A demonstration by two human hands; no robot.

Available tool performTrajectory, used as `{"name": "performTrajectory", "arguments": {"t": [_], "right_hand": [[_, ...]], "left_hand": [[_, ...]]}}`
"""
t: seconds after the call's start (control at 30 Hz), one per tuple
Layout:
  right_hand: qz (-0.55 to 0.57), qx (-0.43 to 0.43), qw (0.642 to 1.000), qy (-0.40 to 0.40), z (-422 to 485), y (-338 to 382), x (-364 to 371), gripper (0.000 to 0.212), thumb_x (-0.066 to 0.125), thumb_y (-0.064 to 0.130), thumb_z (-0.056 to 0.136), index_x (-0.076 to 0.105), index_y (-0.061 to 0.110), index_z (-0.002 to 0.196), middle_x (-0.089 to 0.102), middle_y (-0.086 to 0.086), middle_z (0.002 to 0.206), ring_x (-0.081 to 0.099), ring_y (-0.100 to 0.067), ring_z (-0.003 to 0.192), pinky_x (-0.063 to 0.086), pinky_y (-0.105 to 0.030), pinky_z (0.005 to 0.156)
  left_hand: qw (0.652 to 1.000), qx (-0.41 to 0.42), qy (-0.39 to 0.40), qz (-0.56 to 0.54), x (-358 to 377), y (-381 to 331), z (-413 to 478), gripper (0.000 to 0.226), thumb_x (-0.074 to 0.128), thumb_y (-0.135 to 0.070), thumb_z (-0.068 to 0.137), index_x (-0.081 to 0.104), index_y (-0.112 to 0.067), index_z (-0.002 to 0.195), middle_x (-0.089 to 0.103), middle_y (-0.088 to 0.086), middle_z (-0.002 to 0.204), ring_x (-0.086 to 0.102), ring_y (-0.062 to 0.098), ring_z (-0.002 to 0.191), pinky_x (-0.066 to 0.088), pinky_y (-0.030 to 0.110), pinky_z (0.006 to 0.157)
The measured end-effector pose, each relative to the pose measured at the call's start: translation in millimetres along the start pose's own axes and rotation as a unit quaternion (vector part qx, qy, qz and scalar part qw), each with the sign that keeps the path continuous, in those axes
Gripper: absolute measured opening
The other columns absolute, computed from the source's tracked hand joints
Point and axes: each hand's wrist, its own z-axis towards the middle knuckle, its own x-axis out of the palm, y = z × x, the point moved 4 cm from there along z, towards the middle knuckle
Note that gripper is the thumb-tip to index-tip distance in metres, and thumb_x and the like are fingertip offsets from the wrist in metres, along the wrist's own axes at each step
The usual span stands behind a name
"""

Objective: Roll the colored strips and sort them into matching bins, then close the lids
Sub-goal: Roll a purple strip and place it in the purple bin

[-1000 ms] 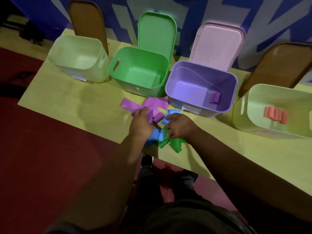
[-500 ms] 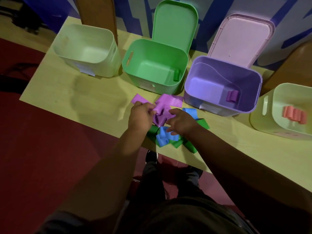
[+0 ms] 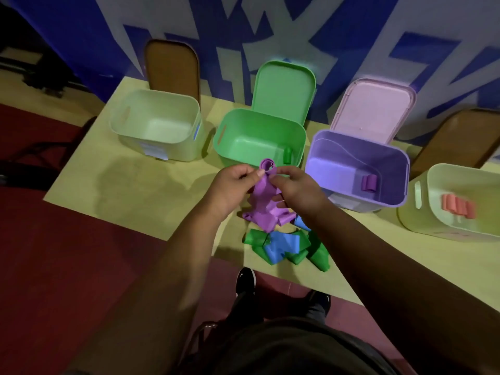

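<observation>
Head view: left hand (image 3: 232,182) and right hand (image 3: 293,185) pinch a soft purple strip (image 3: 263,201), its top curled.

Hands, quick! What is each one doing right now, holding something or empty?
Left hand: pinching the purple strip near its rolled top.
Right hand: pinching the same purple strip at the roll.

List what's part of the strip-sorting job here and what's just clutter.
In the job: purple strip pinched by left hand and right hand; strip pile; green bin; purple bin; left pale bin; right pale bin; green lid; pink lid.
Lying about: left wooden chair; right wooden chair.
</observation>
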Motion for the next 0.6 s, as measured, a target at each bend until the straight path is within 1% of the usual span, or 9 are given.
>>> {"name": "performTrajectory", "arguments": {"t": [0.03,0.07,0.13,0.23,0.33,0.4,0.47,0.53,0.6], "right_hand": [[0.000,-0.011,1.000,-0.017,-2,11,-3,0.025,0.067,0.031,0.102,0.068,0.018,0.124,0.077,-0.010,0.103,0.070,-0.022,0.075,0.055,-0.031,0.064],[0.007,-0.024,0.999,-0.031,-4,21,-6,0.024,0.067,0.033,0.102,0.070,0.020,0.122,0.077,-0.008,0.100,0.069,-0.020,0.076,0.055,-0.033,0.068],[0.020,-0.050,0.997,-0.056,-7,39,-11,0.024,0.068,0.034,0.101,0.071,0.021,0.121,0.077,-0.003,0.094,0.067,-0.018,0.074,0.054,-0.035,0.072],[0.036,-0.073,0.995,-0.054,-16,62,-13,0.027,0.071,0.032,0.098,0.072,0.023,0.123,0.078,-0.002,0.088,0.069,-0.018,0.077,0.053,-0.035,0.068],[0.042,-0.080,0.994,-0.053,-23,78,-15,0.029,0.073,0.042,0.087,0.076,0.034,0.115,0.080,-0.008,0.091,0.072,-0.034,0.084,0.057,-0.051,0.071],[0.027,-0.101,0.993,-0.061,-29,87,-18,0.026,0.070,0.040,0.091,0.076,0.035,0.115,0.081,-0.008,0.093,0.075,-0.039,0.090,0.063,-0.060,0.079],[-0.001,-0.130,0.988,-0.078,-36,98,-21,0.025,0.067,0.035,0.096,0.077,0.032,0.119,0.082,-0.001,0.094,0.076,-0.034,0.093,0.063,-0.055,0.085],[-0.003,-0.142,0.986,-0.086,-42,107,-21,0.025,0.065,0.029,0.101,0.077,0.027,0.123,0.082,0.002,0.096,0.076,-0.025,0.092,0.063,-0.048,0.088],[0.008,-0.138,0.986,-0.088,-45,114,-19,0.027,0.066,0.026,0.102,0.076,0.024,0.126,0.083,0.001,0.097,0.079,-0.024,0.094,0.064,-0.048,0.092]], "left_hand": [[1.000,0.001,0.017,-0.026,-3,-10,-1,0.024,0.074,-0.031,0.102,0.074,-0.014,0.085,0.075,0.003,0.081,0.069,0.018,0.080,0.061,0.047,0.086],[0.998,0.002,0.032,-0.047,-7,-19,-1,0.021,0.074,-0.027,0.102,0.073,-0.011,0.089,0.076,0.002,0.082,0.071,0.018,0.082,0.063,0.048,0.086],[0.997,0.018,0.053,-0.057,-12,-37,-1,0.016,0.074,-0.022,0.102,0.072,-0.008,0.094,0.075,0.002,0.085,0.072,0.017,0.083,0.064,0.043,0.083],[0.995,0.041,0.066,-0.060,-18,-62,-1,0.013,0.073,-0.022,0.102,0.074,-0.013,0.093,0.077,0.008,0.091,0.072,0.020,0.081,0.065,0.039,0.077],[0.993,0.052,0.073,-0.072,-24,-83,-2,0.018,0.068,-0.029,0.106,0.078,-0.016,0.101,0.081,0.007,0.097,0.074,0.021,0.083,0.066,0.044,0.080],[0.993,0.067,0.074,-0.065,-28,-97,-3,0.017,0.067,-0.029,0.107,0.079,-0.018,0.101,0.079,0.002,0.093,0.071,0.019,0.083,0.067,0.041,0.075],[0.992,0.081,0.070,-0.061,-30,-108,-5,0.015,0.068,-0.026,0.106,0.079,-0.018,0.101,0.078,-0.003,0.088,0.070,0.016,0.080,0.065,0.035,0.070],[0.991,0.092,0.070,-0.064,-32,-117,-7,0.015,0.067,-0.025,0.107,0.078,-0.016,0.103,0.078,-0.003,0.088,0.071,0.014,0.079,0.065,0.034,0.070],[0.989,0.102,0.077,-0.070,-33,-124,-8,0.016,0.066,-0.024,0.108,0.078,-0.014,0.105,0.078,-0.002,0.090,0.073,0.013,0.078,0.065,0.035,0.072]]}}
